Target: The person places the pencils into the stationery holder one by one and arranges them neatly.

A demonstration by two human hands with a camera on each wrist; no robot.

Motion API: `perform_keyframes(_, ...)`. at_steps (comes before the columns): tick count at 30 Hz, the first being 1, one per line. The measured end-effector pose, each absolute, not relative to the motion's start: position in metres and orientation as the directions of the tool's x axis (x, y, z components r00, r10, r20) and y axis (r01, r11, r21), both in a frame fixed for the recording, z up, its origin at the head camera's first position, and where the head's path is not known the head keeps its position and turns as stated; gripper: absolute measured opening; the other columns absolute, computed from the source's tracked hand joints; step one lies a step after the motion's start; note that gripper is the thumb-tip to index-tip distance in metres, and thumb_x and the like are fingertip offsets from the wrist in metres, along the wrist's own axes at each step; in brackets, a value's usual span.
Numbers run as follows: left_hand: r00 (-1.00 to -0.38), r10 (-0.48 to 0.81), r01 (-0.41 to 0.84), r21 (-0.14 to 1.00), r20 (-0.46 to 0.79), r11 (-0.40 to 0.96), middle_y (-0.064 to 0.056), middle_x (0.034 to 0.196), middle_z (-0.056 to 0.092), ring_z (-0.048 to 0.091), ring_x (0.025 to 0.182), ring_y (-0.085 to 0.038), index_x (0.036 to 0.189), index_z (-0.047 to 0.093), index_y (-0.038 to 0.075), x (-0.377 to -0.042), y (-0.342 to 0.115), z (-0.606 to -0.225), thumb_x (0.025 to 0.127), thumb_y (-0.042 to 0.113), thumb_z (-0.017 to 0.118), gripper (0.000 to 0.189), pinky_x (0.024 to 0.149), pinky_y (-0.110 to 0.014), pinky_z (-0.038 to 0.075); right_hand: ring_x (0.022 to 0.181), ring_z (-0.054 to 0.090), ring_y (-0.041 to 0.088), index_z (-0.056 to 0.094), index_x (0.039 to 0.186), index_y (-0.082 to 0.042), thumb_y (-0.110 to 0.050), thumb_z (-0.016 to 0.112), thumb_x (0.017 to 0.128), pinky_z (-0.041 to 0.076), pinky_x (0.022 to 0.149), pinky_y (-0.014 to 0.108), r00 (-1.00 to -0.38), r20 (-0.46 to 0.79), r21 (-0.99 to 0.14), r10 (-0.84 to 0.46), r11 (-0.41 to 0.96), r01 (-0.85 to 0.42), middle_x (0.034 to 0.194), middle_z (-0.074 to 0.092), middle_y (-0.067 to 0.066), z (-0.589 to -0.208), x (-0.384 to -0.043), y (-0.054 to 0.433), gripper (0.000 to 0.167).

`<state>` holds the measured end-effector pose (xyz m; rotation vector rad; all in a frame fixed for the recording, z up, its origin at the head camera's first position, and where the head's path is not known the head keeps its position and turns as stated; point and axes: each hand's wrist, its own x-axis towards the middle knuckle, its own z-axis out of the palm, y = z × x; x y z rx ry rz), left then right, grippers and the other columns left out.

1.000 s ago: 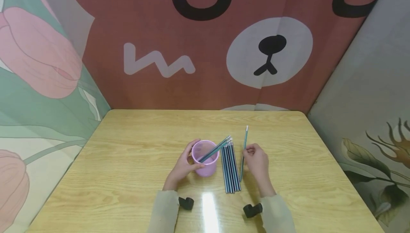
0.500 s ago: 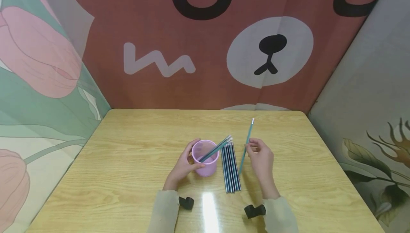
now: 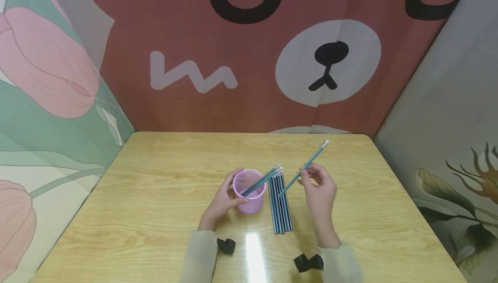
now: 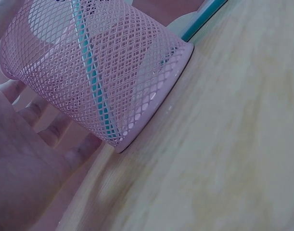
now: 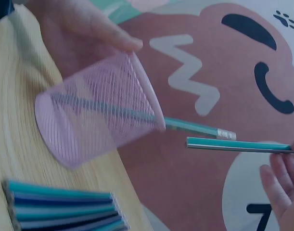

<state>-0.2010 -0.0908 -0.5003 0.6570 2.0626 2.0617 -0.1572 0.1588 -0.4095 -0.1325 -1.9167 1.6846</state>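
Observation:
My left hand (image 3: 222,203) grips a pink mesh pencil cup (image 4: 60,67) by its side, thumb at the rim and fingers wrapped behind. The cup stands upright on the table. A few teal pencils (image 3: 261,181) lean inside it toward the right, eraser ends up and out over the rim. My right hand (image 3: 321,191) pinches one teal pencil (image 3: 314,157) near its middle, held up and slanted, white eraser end to the upper right. Its lower end overlaps a row of pencils (image 3: 279,207) on the table between my hands. In the right wrist view that end comes close to the cup's pencils.
The wooden table (image 3: 163,179) has a strip of glare near the front. Behind it hangs a reddish-brown bear-print cloth (image 3: 186,114); patterned cloths close in both sides. Black wrist mounts (image 3: 226,246) sit at the sleeves.
My right hand has lifted the pencil off the table beside the row, shifted slightly right and up, and tilted it so its lower end swings toward the cup. My left hand and the cup stay put.

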Motion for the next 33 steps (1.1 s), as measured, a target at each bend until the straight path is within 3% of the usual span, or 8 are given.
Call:
perform_keyframes(4,-0.894,0.403,0.198,0.98,0.195,-0.035,-0.024,0.143,0.042,0.05,0.123,-0.046,0.15,0.029,0.013,-0.202,-0.091,-0.501,0.074,0.009,0.081,0.092,0.103,-0.049,0.048,0.077,0.066,-0.001,0.056,0.1,0.015,0.01,0.061,0.086,0.06,0.066,0.024,-0.804,0.401,-0.912,0.44,0.112,-0.394,0.085,0.067,-0.012,-0.408,-0.155,0.147,0.015)
perform_keyframes(9,-0.895,0.408,0.186,0.982,0.182,-0.03,-0.022,0.143,0.043,0.052,0.122,-0.044,0.151,0.029,0.016,-0.202,-0.091,-0.502,0.075,0.009,0.081,0.092,0.101,-0.045,0.05,0.08,0.066,0.002,0.055,0.101,0.012,0.009,0.061,0.087,0.06,0.063,0.022,-0.817,0.406,-0.91,0.41,0.095,-0.404,0.089,0.069,-0.011,-0.411,-0.154,0.136,0.015)
perform_keyframes(15,-0.892,0.414,0.186,0.982,0.181,-0.028,-0.02,0.143,0.043,0.053,0.121,-0.044,0.15,0.031,0.021,-0.204,-0.091,-0.505,0.074,0.012,0.082,0.092,0.1,-0.046,0.05,0.082,0.065,0.002,0.059,0.102,0.009,0.006,0.063,0.088,0.06,0.061,0.022,-0.835,0.444,-0.896,0.325,0.183,-0.405,0.095,0.07,0.015,-0.424,-0.157,0.123,0.016)
perform_keyframes(18,-0.89,0.417,0.185,0.982,0.183,-0.035,-0.02,0.144,0.042,0.053,0.121,-0.045,0.15,0.03,0.02,-0.204,-0.091,-0.506,0.074,0.012,0.081,0.092,0.101,-0.048,0.05,0.08,0.064,0.003,0.06,0.102,0.01,0.009,0.064,0.085,0.059,0.059,0.02,-0.835,0.475,-0.871,0.278,0.282,-0.402,0.093,0.07,0.023,-0.426,-0.156,0.115,0.017)
perform_keyframes(24,-0.892,0.417,0.172,0.984,0.173,-0.039,-0.021,0.143,0.042,0.053,0.121,-0.045,0.15,0.03,0.019,-0.204,-0.091,-0.506,0.075,0.009,0.08,0.091,0.102,-0.05,0.048,0.077,0.066,0.011,0.061,0.107,0.001,0.006,0.067,0.084,0.057,0.055,0.016,-0.816,0.548,-0.796,0.184,0.414,-0.442,0.089,0.072,0.013,-0.438,-0.159,0.109,0.025)
perform_keyframes(29,-0.89,0.419,0.176,0.983,0.177,-0.041,-0.021,0.143,0.042,0.053,0.121,-0.044,0.15,0.03,0.019,-0.204,-0.091,-0.505,0.075,0.009,0.08,0.091,0.102,-0.049,0.049,0.076,0.069,0.022,0.06,0.109,-0.001,0.002,0.067,0.086,0.057,0.056,0.017,-0.823,0.55,-0.785,0.142,0.425,-0.45,0.09,0.072,0.012,-0.448,-0.165,0.11,0.024)
perform_keyframes(33,-0.89,0.42,0.179,0.983,0.178,-0.038,-0.02,0.144,0.042,0.053,0.122,-0.043,0.151,0.029,0.018,-0.204,-0.091,-0.503,0.075,0.012,0.081,0.093,0.101,-0.047,0.049,0.075,0.068,0.022,0.061,0.106,-0.002,-0.001,0.066,0.088,0.057,0.056,0.016,-0.82,0.556,-0.779,0.138,0.429,-0.457,0.089,0.071,0.012,-0.45,-0.166,0.109,0.019)
